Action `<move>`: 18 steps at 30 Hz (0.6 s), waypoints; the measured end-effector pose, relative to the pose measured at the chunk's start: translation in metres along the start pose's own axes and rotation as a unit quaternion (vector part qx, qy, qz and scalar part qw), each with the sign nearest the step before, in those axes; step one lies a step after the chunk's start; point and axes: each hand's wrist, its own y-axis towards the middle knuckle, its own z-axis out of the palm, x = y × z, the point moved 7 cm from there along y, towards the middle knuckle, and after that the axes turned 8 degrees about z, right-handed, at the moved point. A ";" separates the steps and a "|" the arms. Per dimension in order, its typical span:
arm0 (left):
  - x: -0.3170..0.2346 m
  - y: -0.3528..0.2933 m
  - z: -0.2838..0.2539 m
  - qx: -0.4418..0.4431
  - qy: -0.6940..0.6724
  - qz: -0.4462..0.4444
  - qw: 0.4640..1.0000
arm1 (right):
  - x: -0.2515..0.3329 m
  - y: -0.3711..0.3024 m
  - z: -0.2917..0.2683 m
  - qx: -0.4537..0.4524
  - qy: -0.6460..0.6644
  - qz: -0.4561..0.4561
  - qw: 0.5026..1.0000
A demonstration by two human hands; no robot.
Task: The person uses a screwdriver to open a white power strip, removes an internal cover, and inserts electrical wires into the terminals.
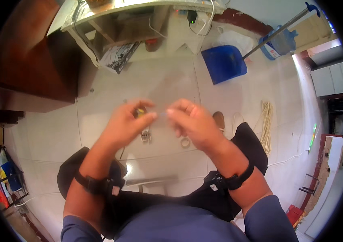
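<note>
My left hand (130,123) is closed, its fingers curled round a small yellow-and-dark thing (140,112), mostly covered by the fingers and blurred. Facing it across a narrow gap, my right hand (195,123) pinches thumb to forefinger. A faint, thin, bluish sliver shows at those fingertips, too smeared to name. Below my left hand, a small pale metal-and-plastic piece (145,135) lies on the floor. Under my right hand rests a roll of tape (185,142).
A coil of cream cable (266,121) lies right of my knee, near a brown shoe (218,120). Ahead are a blue dustpan (224,64), a large blue water bottle (278,43), a patterned box (119,57) and a white table (72,34). Brown furniture (30,72) stands left.
</note>
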 end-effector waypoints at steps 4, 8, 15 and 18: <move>0.069 0.023 -0.031 -0.049 0.008 -0.091 0.995 | 0.005 -0.004 -0.013 -0.055 0.023 -0.010 0.998; 0.159 0.041 -0.047 -0.067 0.126 -0.168 0.976 | 0.007 -0.009 -0.019 -0.067 0.060 -0.001 0.996; 0.257 0.064 -0.021 -0.090 0.403 -0.083 0.907 | 0.012 -0.007 -0.020 -0.062 0.113 0.038 0.991; 0.297 0.061 -0.013 -0.070 0.370 -0.175 0.910 | 0.007 -0.003 -0.025 -0.073 0.123 0.054 0.988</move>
